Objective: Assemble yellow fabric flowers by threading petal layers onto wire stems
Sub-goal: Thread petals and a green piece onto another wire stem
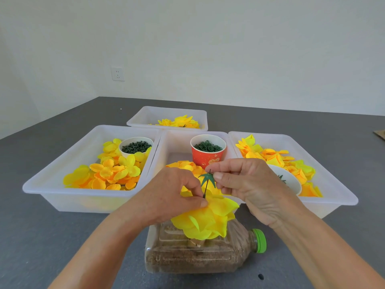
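A yellow fabric flower (210, 220) of stacked petal layers sits upside down over a sand-filled plastic bottle (193, 253). A thin dark wire stem (206, 189) sticks up from the flower. My left hand (175, 197) pinches the stem at its base, against the petals. A green star-shaped calyx (206, 177) sits on the stem's upper part, and my right hand (245, 182) pinches it between thumb and forefinger.
Several white trays stand behind: the left tray (62, 176) holds loose petals and a white cup of dark green parts (136, 146); the middle tray (173, 147) holds a red cup of green rings (208, 152); the right tray (325, 184) holds petals; the far tray (150, 115) holds flowers.
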`<move>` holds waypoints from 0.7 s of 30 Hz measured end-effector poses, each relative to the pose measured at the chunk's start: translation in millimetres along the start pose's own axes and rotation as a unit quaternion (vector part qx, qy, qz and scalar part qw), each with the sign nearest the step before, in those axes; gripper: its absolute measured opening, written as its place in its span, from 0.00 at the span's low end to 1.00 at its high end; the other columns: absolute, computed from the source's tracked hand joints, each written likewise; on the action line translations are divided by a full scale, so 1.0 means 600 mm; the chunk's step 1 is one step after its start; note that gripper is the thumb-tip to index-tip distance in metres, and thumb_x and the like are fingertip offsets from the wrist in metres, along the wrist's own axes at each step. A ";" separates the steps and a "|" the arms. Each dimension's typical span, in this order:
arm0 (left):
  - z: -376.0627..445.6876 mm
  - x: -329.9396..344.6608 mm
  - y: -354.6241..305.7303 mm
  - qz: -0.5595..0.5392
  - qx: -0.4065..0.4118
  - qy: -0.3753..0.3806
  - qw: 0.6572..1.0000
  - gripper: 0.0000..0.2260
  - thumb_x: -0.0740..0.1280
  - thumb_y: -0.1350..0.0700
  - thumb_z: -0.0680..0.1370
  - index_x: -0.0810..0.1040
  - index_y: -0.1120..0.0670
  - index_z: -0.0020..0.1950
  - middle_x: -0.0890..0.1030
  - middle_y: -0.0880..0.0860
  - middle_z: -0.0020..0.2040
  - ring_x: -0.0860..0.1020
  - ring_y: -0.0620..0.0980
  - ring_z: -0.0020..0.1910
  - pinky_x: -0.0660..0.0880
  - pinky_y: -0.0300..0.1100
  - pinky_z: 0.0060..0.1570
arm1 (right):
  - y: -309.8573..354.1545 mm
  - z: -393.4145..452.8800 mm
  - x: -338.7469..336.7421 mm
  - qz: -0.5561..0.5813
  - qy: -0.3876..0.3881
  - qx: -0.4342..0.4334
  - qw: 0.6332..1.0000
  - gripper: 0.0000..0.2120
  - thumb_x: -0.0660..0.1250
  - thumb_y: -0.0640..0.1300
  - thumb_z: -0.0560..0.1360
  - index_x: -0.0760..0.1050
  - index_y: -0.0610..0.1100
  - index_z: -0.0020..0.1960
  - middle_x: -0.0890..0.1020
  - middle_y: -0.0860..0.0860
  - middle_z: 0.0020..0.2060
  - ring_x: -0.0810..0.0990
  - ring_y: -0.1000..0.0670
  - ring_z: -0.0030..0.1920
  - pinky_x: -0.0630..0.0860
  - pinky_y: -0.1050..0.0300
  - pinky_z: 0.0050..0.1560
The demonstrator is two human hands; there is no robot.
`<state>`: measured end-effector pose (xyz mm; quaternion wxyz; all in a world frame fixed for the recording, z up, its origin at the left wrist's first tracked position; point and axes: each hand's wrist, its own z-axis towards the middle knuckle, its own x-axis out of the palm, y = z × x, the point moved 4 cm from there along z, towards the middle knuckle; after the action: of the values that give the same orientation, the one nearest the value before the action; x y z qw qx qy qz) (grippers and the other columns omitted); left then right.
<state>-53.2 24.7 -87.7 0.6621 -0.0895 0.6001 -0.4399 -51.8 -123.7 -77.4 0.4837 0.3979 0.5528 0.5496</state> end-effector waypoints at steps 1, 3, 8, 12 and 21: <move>0.000 0.000 0.001 0.000 -0.001 0.000 1.000 0.03 0.74 0.55 0.70 0.83 0.53 0.38 0.79 0.41 0.36 0.76 0.39 0.42 0.69 0.32 0.46 | -0.001 -0.001 0.001 -0.002 0.001 -0.002 1.000 0.14 0.67 0.30 0.72 0.82 0.47 0.38 0.80 0.51 0.27 0.77 0.58 0.30 0.74 0.67 0.33; 0.000 0.000 0.002 -0.003 -0.004 -0.003 1.000 0.03 0.74 0.55 0.70 0.83 0.53 0.38 0.79 0.41 0.36 0.76 0.38 0.42 0.69 0.32 0.46 | -0.003 -0.001 0.000 -0.015 -0.001 -0.006 1.000 0.12 0.67 0.30 0.72 0.82 0.46 0.39 0.80 0.51 0.27 0.76 0.57 0.30 0.74 0.67 0.33; 0.000 0.001 0.006 -0.005 -0.016 -0.006 1.000 0.04 0.75 0.54 0.70 0.82 0.53 0.37 0.78 0.42 0.36 0.75 0.40 0.42 0.69 0.34 0.45 | -0.015 -0.002 0.003 -0.017 0.000 0.014 1.000 0.10 0.68 0.30 0.71 0.82 0.44 0.41 0.82 0.51 0.30 0.75 0.56 0.31 0.74 0.67 0.33; -0.002 0.001 0.010 -0.029 -0.034 0.002 0.999 0.04 0.75 0.54 0.69 0.82 0.52 0.37 0.80 0.45 0.39 0.76 0.43 0.42 0.71 0.44 0.50 | -0.021 -0.007 0.005 -0.014 0.000 0.013 1.000 0.11 0.69 0.30 0.70 0.82 0.45 0.39 0.82 0.47 0.35 0.74 0.55 0.33 0.73 0.66 0.34; -0.014 -0.009 0.012 -0.081 -0.062 0.024 0.994 0.07 0.78 0.53 0.66 0.84 0.48 0.42 0.83 0.47 0.45 0.79 0.47 0.48 0.72 0.52 0.56 | -0.032 -0.010 0.007 -0.029 -0.006 0.003 1.000 0.10 0.70 0.30 0.70 0.82 0.44 0.40 0.85 0.51 0.40 0.81 0.59 0.40 0.76 0.68 0.42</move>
<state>-56.5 36.0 -90.7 0.6029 -0.1681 0.6330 -0.4557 -56.7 -122.2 -97.2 0.5014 0.3862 0.5630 0.5314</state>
